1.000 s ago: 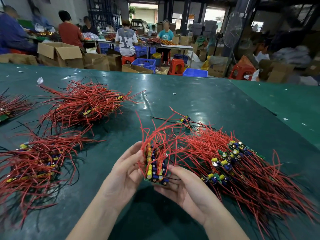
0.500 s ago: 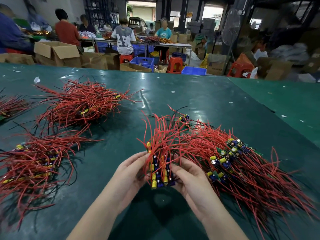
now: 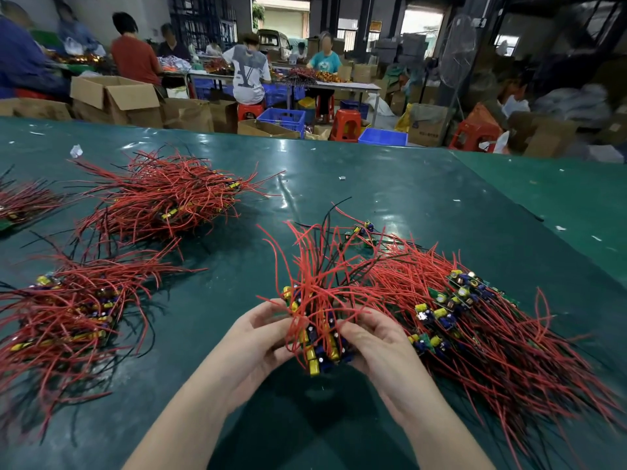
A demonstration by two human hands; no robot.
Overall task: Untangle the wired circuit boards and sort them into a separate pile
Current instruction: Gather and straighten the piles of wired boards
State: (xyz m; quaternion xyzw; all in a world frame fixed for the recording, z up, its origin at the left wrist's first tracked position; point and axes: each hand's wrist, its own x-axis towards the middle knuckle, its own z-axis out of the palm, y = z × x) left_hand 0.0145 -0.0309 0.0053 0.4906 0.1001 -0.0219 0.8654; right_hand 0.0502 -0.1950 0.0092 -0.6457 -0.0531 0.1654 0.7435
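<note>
Both hands are wrapped round one small bundle of boards (image 3: 320,347) at lower centre of the frame: left hand (image 3: 261,337) cupped on its left side, right hand (image 3: 369,340) pinched on its right. It's held just above the desk (image 3: 390,198), probably so the red wires (image 3: 305,266) can fan upward and be teased free of the tangled heap (image 3: 475,320) at lower right, which they're partly laced into. Sorted piles (image 3: 61,320) are kept well apart at the left of the frame, presumably so nothing gets re-snagged. No board markings can be read; the print on a cardboard box (image 3: 427,125) at upper right is too small to make out.
</note>
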